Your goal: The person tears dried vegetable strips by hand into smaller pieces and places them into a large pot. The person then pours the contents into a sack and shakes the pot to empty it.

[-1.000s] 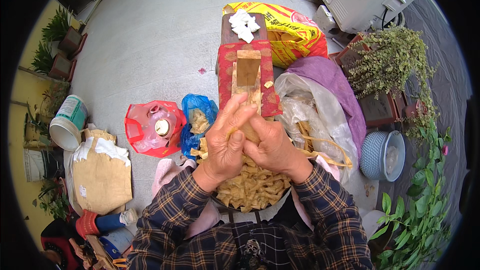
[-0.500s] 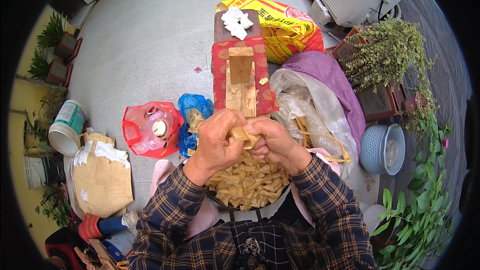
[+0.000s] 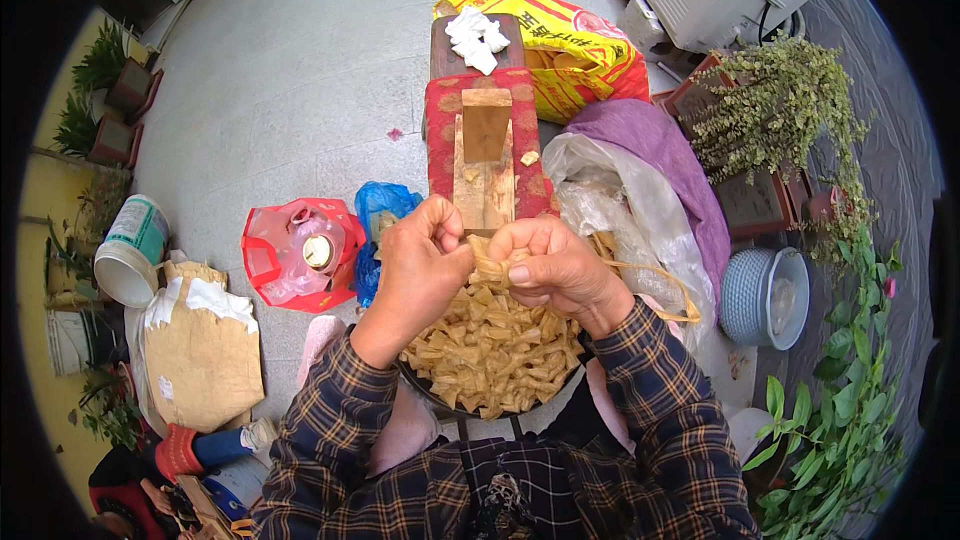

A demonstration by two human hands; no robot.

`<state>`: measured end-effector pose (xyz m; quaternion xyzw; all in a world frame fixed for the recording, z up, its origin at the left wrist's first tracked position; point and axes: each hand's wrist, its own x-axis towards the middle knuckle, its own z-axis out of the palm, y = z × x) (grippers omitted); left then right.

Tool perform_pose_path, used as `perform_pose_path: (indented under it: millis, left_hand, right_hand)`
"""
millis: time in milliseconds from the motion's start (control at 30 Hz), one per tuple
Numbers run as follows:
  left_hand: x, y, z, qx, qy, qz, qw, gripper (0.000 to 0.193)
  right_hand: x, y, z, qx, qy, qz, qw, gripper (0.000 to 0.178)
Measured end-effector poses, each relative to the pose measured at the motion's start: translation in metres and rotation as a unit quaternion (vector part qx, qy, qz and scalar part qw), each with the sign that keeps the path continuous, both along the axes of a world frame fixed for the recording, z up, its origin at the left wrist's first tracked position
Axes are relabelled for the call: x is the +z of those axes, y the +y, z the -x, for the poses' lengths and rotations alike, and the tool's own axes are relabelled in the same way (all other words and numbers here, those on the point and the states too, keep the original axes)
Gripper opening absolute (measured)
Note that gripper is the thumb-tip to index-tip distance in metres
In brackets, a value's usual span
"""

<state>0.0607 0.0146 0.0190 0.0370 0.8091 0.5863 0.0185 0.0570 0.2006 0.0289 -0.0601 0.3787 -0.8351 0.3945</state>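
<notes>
Between my two hands is a tan folded strip piece (image 3: 485,264), flat and fibrous like dried leaf or husk. My right hand (image 3: 560,268) pinches it between thumb and curled fingers. My left hand (image 3: 415,262) is closed at its left edge, thumb against the strip; what lies inside those fingers is partly hidden. Right below them is a heap of similar folded tan pieces (image 3: 495,355) in a dark round container. Just beyond my hands stands a wooden block jig (image 3: 486,130) on a narrow bench covered with red cloth (image 3: 442,125).
A crumpled white cloth (image 3: 475,40) lies on the bench's far end. Left are a red bag (image 3: 262,260) and a blue bag (image 3: 385,202). Right are a yellow-red sack (image 3: 590,60), a clear plastic sack (image 3: 640,210) with tan strips and a blue-grey basket (image 3: 750,300). Another person's sleeve (image 3: 180,460) shows lower left.
My hands have come slightly apart, and my left hand has loosened from around the tan piece and shifted left and up. The right hand keeps its pinch.
</notes>
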Motion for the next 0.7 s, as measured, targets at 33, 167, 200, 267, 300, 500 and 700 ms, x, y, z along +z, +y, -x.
perform_pose_path:
  millis: [33, 167, 200, 267, 300, 500, 700]
  left_hand:
    - [0.0, -0.001, -0.001, -0.008, 0.024, 0.016, 1.0, 0.003]
    - [0.005, -0.004, -0.005, -0.064, 0.053, -0.025, 0.996, 0.004]
    - [0.01, -0.004, -0.005, -0.086, 0.044, -0.061, 0.993, 0.005]
    - [0.009, -0.008, -0.002, -0.137, 0.038, -0.054, 0.988, 0.016]
    - [0.008, -0.011, 0.0, -0.155, 0.011, -0.037, 0.987, 0.018]
    - [0.017, -0.016, -0.003, -0.189, -0.278, -0.453, 0.825, 0.023]
    - [0.023, -0.035, -0.011, -0.226, -0.236, -0.474, 0.818, 0.022]
  right_hand:
    - [-0.004, -0.002, -0.001, -0.02, 0.001, 0.023, 1.0, 0.02]
    - [-0.01, -0.004, 0.001, -0.079, 0.034, 0.018, 0.996, 0.021]
    - [-0.01, -0.005, 0.0, -0.098, 0.047, 0.004, 0.994, 0.021]
    - [-0.008, -0.008, 0.001, -0.088, 0.062, -0.024, 0.994, 0.02]
    - [-0.007, -0.007, 0.001, -0.082, 0.068, -0.039, 0.994, 0.02]
    - [0.01, 0.001, -0.001, -0.072, 0.192, -0.114, 0.972, 0.019]
    - [0.024, 0.034, -0.001, -0.092, 0.331, -0.256, 0.903, 0.013]
